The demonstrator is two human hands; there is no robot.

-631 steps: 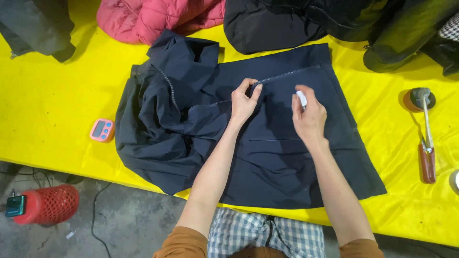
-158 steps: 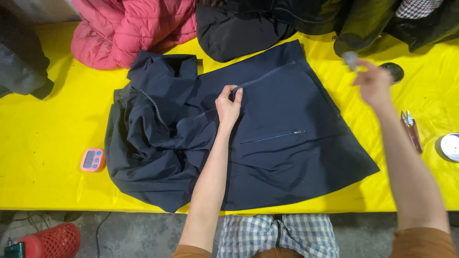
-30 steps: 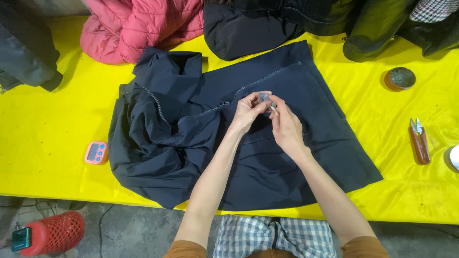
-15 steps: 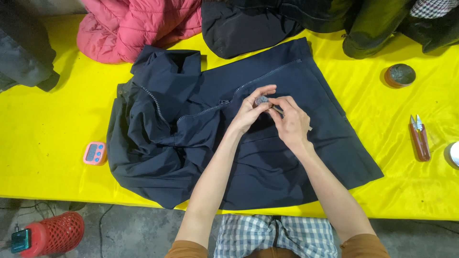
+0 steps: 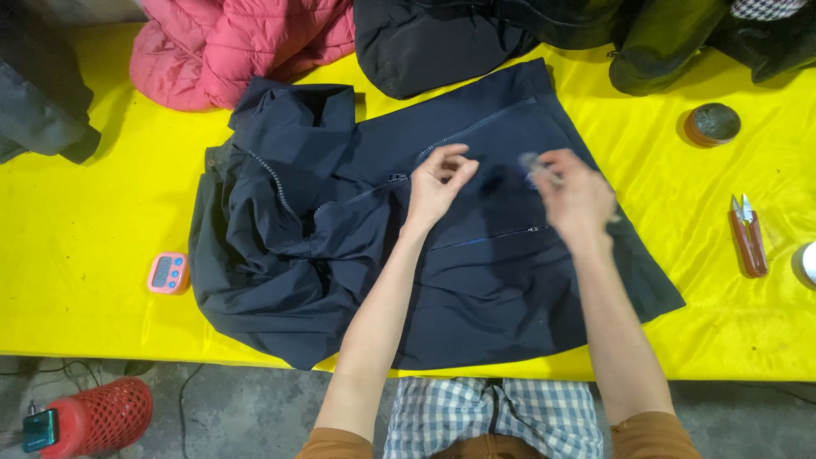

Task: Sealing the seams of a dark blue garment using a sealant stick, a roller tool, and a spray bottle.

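A navy zip-up jacket [image 5: 476,280] lies spread flat on the yellow table cover [image 5: 85,212]. My left hand [image 5: 438,183] rests on it beside the front zipper [image 5: 395,178], fingers loosely apart and holding nothing. My right hand [image 5: 578,200] hovers just above the cloth to the right, blurred by motion. Its fingertips pinch a small grey object [image 5: 531,161] that is too blurred to identify. A short pocket zipper [image 5: 510,234] runs below that hand.
A pink puffer jacket [image 5: 246,47] and dark coats [image 5: 442,38] are piled along the far edge. A pink timer [image 5: 167,273] lies left of the jacket. To the right are a round tin [image 5: 712,124], red-handled snips [image 5: 748,238] and a white object [image 5: 807,262]. A red mesh basket [image 5: 98,416] stands on the floor.
My hands were together over the jacket's middle around the small grey object. Now they are apart: the right hand has moved right with the object, and the left stays by the zipper.
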